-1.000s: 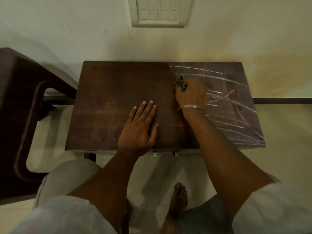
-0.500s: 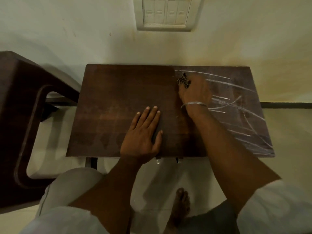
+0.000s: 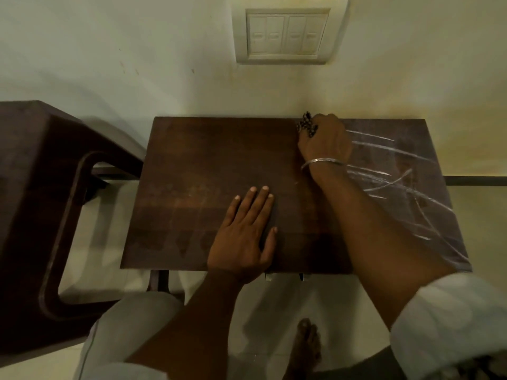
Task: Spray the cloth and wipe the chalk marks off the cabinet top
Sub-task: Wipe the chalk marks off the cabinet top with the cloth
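The dark wooden cabinet top (image 3: 208,165) stands against the wall. White chalk marks (image 3: 397,185) cross its right part; the left and middle show no chalk. My right hand (image 3: 326,141), with a bangle at the wrist, is at the far edge and is closed on a dark patterned cloth (image 3: 307,124) that sticks out by the fingers. My left hand (image 3: 244,234) lies flat, fingers slightly spread, near the front edge of the top, holding nothing. No spray bottle is in view.
A dark wooden chair or stool (image 3: 35,204) stands close on the left. A switch plate (image 3: 285,34) is on the wall above the cabinet. My bare foot (image 3: 307,344) is on the tiled floor below the front edge.
My right hand with the cloth has slid away from me to the far edge of the top. My left hand has stayed pressed in place.
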`<action>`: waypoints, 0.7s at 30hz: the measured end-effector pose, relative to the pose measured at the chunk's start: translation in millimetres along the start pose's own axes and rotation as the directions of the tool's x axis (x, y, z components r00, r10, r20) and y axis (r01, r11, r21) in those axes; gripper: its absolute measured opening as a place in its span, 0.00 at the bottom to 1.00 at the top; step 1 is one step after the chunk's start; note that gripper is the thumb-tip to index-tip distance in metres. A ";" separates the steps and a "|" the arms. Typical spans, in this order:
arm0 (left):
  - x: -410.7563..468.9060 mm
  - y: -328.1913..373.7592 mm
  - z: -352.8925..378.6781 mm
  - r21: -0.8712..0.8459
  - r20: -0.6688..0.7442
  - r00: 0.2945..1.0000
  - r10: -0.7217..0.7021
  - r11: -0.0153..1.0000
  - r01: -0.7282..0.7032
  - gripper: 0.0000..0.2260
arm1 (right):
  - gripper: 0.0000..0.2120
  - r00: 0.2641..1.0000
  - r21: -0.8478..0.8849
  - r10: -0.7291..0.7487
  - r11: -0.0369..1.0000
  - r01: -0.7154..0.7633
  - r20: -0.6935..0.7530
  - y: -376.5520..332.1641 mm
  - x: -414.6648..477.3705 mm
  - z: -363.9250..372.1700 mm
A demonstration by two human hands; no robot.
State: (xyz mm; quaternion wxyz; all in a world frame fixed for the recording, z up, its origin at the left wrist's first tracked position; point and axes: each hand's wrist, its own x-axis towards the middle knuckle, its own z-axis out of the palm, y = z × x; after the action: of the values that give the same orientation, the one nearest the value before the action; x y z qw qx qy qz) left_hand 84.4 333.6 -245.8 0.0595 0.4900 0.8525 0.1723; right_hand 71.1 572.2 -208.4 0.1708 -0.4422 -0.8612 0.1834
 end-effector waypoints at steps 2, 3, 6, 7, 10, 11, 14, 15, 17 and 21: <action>-0.1 -0.5 0.0 0.000 0.002 1.000 0.002 1.000 -0.002 0.27 | 0.13 1.000 0.008 0.004 1.000 -0.004 0.007 0.1 -6.3 -2.6; -0.4 -0.4 -0.2 0.001 0.006 1.000 0.003 1.000 -0.003 0.27 | 0.13 1.000 0.017 0.007 1.000 -0.007 0.001 1.8 -15.0 -5.0; 0.0 -0.4 -0.4 0.007 0.017 1.000 -0.004 1.000 0.004 0.27 | 0.12 1.000 -0.010 -0.021 1.000 0.020 -0.010 7.3 -41.8 -10.0; 0.0 -0.5 -0.3 0.009 0.018 1.000 -0.005 1.000 0.004 0.27 | 0.12 1.000 -0.017 -0.022 1.000 0.022 -0.009 8.5 -45.9 -9.9; 0.4 -0.2 -0.8 -0.003 0.010 1.000 -0.004 1.000 0.004 0.27 | 0.12 1.000 -0.012 -0.003 1.000 0.003 -0.023 6.2 -39.3 -6.8; 0.7 -0.2 -1.2 -0.011 0.006 1.000 -0.004 1.000 0.004 0.27 | 0.13 1.000 -0.010 0.000 1.000 0.000 -0.022 3.0 -32.8 -4.9; 0.4 0.2 -1.5 -0.013 0.008 1.000 -0.006 1.000 0.006 0.27 | 0.15 1.000 -0.006 -0.020 1.000 0.020 0.013 -7.9 -1.7 3.1; 0.8 0.2 -1.5 -0.011 0.009 1.000 -0.007 1.000 0.007 0.27 | 0.15 0.999 -0.001 -0.028 1.000 0.028 0.030 -11.9 9.3 6.2; 0.7 -0.3 -1.3 -0.008 0.011 1.000 -0.010 1.000 0.011 0.27 | 0.16 0.998 0.011 -0.046 0.999 0.045 0.040 -17.6 23.7 10.4; 0.1 -0.3 -0.2 -0.009 0.015 1.000 -0.008 1.000 0.008 0.27 | 0.14 0.998 0.002 -0.046 0.999 0.046 0.052 -4.8 6.7 2.4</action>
State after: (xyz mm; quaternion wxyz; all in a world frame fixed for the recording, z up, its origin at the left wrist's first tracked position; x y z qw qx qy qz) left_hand 84.1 333.5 -245.7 0.0689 0.4876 0.8531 0.1724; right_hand 63.0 574.7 -207.4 0.1529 -0.4174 -0.8751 0.1912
